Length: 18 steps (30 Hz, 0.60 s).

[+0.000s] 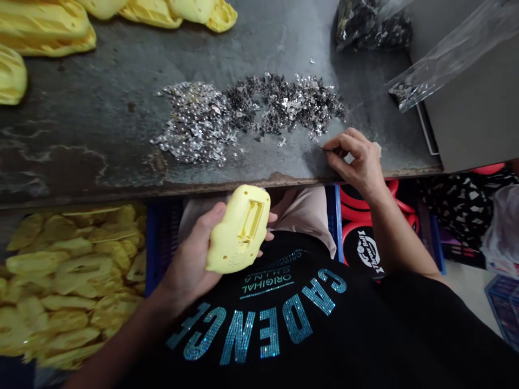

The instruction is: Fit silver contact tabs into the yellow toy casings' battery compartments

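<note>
Far left, a bunch of yellow plastic shells (44, 27) sits at the back of the table (121, 59), and below the front edge there's a big loose heap of yellow parts (73, 270). Right beside that heap you can see a blue crate (152, 248). Then comes the left hand (190, 256), just off the front edge, grip wrapped around a yellow housing (231, 227), thumb along one side, fingertips poking out the other, slotted face toward the camera. Up on the table there's a pile of shiny metal pieces (198, 121) running straight into a darker pile of metal clips (284, 102). Near the right end of that, the right hand (357, 156) has its grip pinched, thumb and forefinger on a small dark bit (323, 149), too tiny to make out properly. Some red-and-black things (368, 248) sit below that forearm. Further back there's a bag of metal bits (373, 27), then a clear bag (441, 62) in front of a grey panel (474, 124).
</note>
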Each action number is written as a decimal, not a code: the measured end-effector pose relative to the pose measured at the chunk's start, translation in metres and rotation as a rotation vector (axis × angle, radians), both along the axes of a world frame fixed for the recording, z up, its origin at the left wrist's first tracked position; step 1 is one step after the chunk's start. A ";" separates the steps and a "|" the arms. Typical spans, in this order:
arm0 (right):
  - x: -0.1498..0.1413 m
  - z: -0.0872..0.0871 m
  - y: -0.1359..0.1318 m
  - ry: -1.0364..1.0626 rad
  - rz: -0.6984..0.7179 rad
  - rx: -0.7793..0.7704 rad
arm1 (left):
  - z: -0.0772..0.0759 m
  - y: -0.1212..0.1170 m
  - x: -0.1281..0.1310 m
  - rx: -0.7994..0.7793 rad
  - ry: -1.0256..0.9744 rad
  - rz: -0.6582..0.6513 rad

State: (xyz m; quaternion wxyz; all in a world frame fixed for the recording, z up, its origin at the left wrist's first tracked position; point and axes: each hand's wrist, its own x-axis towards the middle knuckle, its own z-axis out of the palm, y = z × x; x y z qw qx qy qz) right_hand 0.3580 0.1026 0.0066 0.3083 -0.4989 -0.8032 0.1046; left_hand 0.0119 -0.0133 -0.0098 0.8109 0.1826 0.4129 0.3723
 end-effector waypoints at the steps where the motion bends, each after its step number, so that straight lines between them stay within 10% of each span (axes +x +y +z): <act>1: -0.001 -0.001 0.000 0.003 0.001 0.022 | 0.000 0.000 0.000 0.009 0.008 -0.001; 18: -0.068 -0.010 0.053 -0.359 0.072 -0.060 | 0.010 -0.002 0.001 -0.040 0.077 0.059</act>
